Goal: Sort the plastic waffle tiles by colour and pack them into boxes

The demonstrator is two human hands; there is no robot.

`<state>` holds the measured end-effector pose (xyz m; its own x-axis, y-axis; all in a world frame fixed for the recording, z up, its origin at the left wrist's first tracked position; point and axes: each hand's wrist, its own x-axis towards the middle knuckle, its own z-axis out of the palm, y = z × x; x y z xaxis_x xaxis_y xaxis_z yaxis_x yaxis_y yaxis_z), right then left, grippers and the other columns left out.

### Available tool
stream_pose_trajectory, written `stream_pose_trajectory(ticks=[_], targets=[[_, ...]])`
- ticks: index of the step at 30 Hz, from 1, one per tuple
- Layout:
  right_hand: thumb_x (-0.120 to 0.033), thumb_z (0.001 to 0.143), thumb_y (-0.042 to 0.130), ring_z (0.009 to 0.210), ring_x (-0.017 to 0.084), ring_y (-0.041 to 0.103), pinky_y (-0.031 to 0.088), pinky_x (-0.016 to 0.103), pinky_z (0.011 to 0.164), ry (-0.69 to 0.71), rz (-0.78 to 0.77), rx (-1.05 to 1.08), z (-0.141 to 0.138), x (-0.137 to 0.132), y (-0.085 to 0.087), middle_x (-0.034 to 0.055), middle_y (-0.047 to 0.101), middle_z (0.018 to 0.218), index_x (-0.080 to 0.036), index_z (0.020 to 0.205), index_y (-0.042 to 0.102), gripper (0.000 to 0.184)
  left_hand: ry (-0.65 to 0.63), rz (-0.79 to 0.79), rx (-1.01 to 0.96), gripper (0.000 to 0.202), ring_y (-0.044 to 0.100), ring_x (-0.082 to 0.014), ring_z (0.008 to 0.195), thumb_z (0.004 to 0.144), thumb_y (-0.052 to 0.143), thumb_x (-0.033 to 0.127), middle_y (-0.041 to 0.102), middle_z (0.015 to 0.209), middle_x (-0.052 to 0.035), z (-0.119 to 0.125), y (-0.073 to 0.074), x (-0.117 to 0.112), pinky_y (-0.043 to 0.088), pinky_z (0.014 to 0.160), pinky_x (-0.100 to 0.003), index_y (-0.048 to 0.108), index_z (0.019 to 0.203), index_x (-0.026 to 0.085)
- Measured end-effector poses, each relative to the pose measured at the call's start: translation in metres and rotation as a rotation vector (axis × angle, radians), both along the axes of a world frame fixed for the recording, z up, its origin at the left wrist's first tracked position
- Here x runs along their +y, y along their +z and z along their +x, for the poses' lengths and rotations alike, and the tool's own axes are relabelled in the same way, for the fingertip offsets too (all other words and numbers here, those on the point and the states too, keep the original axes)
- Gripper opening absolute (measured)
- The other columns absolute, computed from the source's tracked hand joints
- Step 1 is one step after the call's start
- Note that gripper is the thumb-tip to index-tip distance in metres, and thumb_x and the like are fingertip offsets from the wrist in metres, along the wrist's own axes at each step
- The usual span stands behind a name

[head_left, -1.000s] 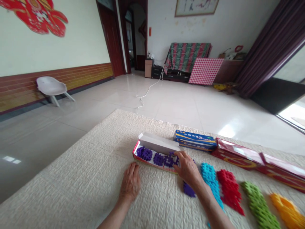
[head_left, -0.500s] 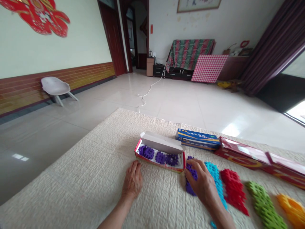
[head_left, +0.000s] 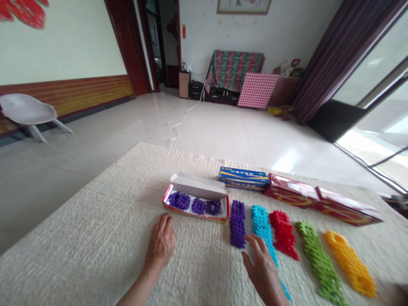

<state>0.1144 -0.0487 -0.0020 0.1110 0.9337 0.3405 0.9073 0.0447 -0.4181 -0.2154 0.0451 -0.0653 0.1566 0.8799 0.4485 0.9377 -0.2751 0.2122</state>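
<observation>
My left hand (head_left: 162,241) lies flat and open on the cream quilted mat (head_left: 95,238), just in front of an open red-and-white box (head_left: 195,198) that holds several purple waffle tiles (head_left: 194,205). My right hand (head_left: 262,267) hovers open and empty over the near end of the cyan tile row (head_left: 261,224). A short row of purple tiles (head_left: 237,223) lies just left of its fingertips. Red (head_left: 283,233), green (head_left: 316,260) and yellow (head_left: 349,262) tile rows lie further right.
A blue box (head_left: 244,177) and two long red boxes (head_left: 318,198) lie along the mat's far edge. Beyond is a tiled floor with a white cable (head_left: 181,120), a white chair (head_left: 28,112) at the left wall and a covered cabinet (head_left: 235,75) at the back.
My right hand has drawn back from the box, let go of the purple tiles and now sits open nearer to me. The view has swung to the right. My left hand has stayed put.
</observation>
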Motion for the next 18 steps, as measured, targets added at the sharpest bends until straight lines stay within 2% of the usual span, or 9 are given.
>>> stream_pose_trajectory(ticks=[6,14,18], targets=[[-0.019,0.082,0.047,0.116,0.028,0.053,0.051,0.042,0.092,0.015,0.021,-0.06,-0.009,0.014,-0.013,0.0134,0.047,0.128,-0.02,0.13,0.045,0.049,0.001,0.031,-0.006,0.036,0.054,-0.0271,0.12,0.086,0.043,0.01,0.059,0.126,-0.0146,-0.001,-0.002,0.001,0.048,0.099,-0.043,0.059,0.118,0.013],[-0.019,0.08,0.046,0.112,0.028,0.055,0.05,0.043,0.092,-0.011,0.005,-0.074,-0.007,0.015,-0.024,0.0112,0.046,0.123,-0.023,0.127,0.043,0.048,0.011,0.038,0.046,0.036,0.053,-0.028,0.12,0.086,0.043,0.011,0.058,0.128,-0.0153,0.0,-0.002,0.0,0.048,0.098,-0.044,0.058,0.119,0.012],[-0.021,0.081,0.046,0.105,0.028,0.057,0.052,0.043,0.087,-0.016,0.015,-0.078,-0.007,0.017,-0.027,0.0122,0.048,0.117,-0.02,0.123,0.043,0.042,0.019,0.039,0.034,0.036,0.053,-0.0276,0.12,0.087,0.042,0.012,0.058,0.127,-0.0151,0.001,-0.001,-0.001,0.048,0.099,-0.043,0.058,0.119,0.012]])
